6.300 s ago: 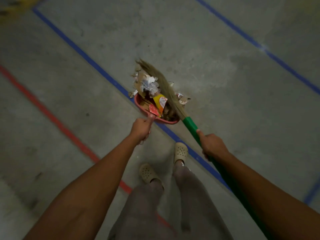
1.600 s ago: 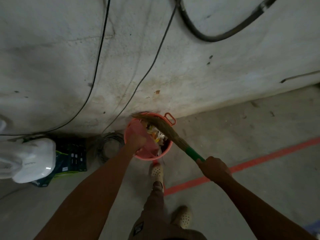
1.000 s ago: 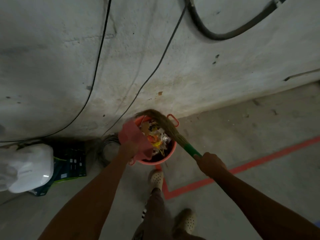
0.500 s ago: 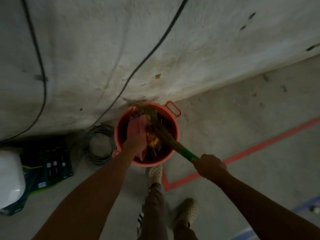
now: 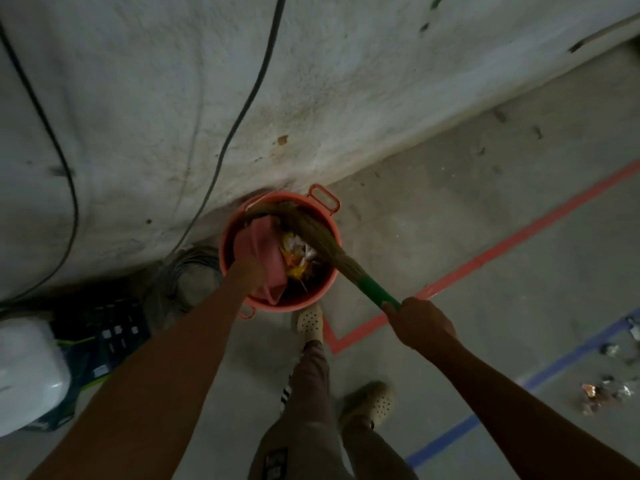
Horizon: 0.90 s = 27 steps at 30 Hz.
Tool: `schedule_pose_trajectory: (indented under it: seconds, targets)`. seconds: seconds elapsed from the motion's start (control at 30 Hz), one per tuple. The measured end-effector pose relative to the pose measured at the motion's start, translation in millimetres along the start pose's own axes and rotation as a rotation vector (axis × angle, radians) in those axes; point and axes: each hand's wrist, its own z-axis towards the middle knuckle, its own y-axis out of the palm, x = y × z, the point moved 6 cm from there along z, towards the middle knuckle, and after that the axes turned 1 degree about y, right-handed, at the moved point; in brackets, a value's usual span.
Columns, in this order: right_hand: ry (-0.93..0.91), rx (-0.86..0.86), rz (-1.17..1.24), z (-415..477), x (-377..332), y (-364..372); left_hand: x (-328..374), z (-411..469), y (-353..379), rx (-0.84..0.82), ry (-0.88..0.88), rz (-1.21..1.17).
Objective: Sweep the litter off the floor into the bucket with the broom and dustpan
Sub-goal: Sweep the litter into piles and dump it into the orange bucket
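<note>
**Dustpan tipped over the bucket, broom in there too**

Head cam, looking straight down. The orange bucket [image 5: 331, 237] sits on the concrete floor [image 5: 450, 209] right against the foot of the wall [image 5: 173, 98], just ahead of the person's front shoe [image 5: 310, 320].

The left hand [image 5: 246, 271] is over the bucket's near-left rim and holds the pink dustpan [image 5: 259, 249] by its near end. It's motion-blurred, so the individual fingers don't read. The dustpan stretches away from the hand, tilted, inside the bucket's mouth on the left half.

The right hand [image 5: 420, 322] is off to the bucket's right and nearer the camera, fist wrapped around the green handle of the broom [image 5: 369, 289]. From there the broom runs up-left, its straw bristles lying across the bucket's opening, with the tips at the far rim.

Between dustpan and bristles there's litter [image 5: 294, 259] down in the bucket, yellow, orange and white scraps.

More scraps [image 5: 604, 393] lie on the floor far right, beside a blue tape line [image 5: 554, 365]. A red tape line [image 5: 519, 233] corners near the shoe. Left of the bucket: a wire coil [image 5: 187, 271], a dark crate [image 5: 104, 327] and something white [image 5: 27, 375].
</note>
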Motion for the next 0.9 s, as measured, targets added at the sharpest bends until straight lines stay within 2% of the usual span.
schedule_pose_trajectory:
  seconds: [0.03, 0.23, 0.4, 0.53, 0.67, 0.9]
  targets:
    - [-0.002, 0.011, 0.007, -14, 8, -3, 9, -24, -5, 0.004, -0.007, -0.006]
    - [-0.023, 0.089, 0.05, -92, 61, 1, 36, -126, 5, 0.138, -0.162, -0.569]
    - [-0.031, 0.162, 0.175, -146, 114, 36, 40, -183, 46, 0.346, -0.146, -0.658]
    - [-0.062, 0.234, 0.322, -191, 160, 65, 66, -231, 81, 0.494, -0.033, -0.755]
    - [-0.024, 0.36, 0.548, -238, 221, 90, 130, -284, 107, 0.584, 0.172, -0.789]
    - [0.147, 0.579, 0.906, -296, 347, 103, 279, -333, 135, 0.539, 0.432, -0.765]
